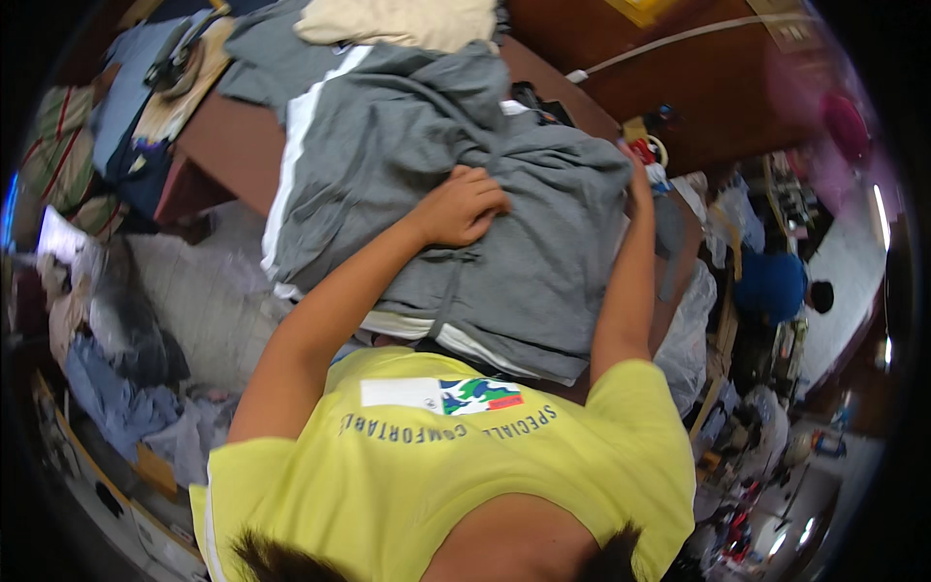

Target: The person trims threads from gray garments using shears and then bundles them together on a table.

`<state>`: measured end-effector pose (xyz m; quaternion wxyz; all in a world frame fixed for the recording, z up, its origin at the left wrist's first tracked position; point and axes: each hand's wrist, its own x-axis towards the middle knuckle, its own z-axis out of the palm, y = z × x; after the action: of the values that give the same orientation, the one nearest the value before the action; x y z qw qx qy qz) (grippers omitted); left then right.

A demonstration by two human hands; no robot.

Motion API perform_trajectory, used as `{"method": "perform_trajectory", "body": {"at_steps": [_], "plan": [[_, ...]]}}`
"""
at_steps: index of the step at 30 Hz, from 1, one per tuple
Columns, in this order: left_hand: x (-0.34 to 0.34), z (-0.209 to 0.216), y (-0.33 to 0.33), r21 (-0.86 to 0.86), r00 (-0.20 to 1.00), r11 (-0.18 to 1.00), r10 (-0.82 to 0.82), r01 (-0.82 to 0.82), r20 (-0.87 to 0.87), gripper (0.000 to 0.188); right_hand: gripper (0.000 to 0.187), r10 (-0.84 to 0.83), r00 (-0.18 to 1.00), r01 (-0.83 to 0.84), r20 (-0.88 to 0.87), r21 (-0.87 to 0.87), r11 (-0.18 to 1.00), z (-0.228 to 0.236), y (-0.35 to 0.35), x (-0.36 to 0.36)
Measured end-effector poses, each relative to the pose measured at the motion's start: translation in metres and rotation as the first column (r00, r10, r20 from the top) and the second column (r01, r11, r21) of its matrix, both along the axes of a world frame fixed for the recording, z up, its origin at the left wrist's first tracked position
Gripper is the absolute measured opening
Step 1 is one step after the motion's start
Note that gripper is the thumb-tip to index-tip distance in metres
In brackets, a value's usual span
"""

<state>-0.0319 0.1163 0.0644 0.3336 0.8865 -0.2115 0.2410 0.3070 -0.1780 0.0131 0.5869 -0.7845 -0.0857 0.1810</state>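
Note:
A grey drawstring garment with a white stripe along its left side is spread over the brown table in front of me, its cloth bunched at the middle and far side. Over its centre, my left hand has its fingers curled into the grey cloth, just above the drawstring. My right hand reaches along the garment's right edge; its fingers are largely hidden, so their hold does not show. White cloth peeks out from under the near edge of the grey one.
A cream cloth lies on grey cloth at the far side of the brown table. Blue and tan clothes are piled at far left. Small items and a tape roll sit beyond my right hand. Plastic bags stand by the right edge.

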Motion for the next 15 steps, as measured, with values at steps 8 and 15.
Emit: {"method": "perform_trajectory", "body": {"at_steps": [8,15], "plan": [[-0.129,0.029,0.124,-0.233,0.513,0.460,0.802,-0.857,-0.306,0.056,0.088,-0.042,0.962,0.014,-0.269,-0.105,0.994,-0.017,-0.145,-0.227],[-0.138,-0.101,0.183,-0.066,0.432,0.483,0.704,-0.873,-0.564,0.074,0.079,0.019,0.946,-0.051,-0.323,-0.089,0.995,-0.055,-0.124,-0.267]]}}
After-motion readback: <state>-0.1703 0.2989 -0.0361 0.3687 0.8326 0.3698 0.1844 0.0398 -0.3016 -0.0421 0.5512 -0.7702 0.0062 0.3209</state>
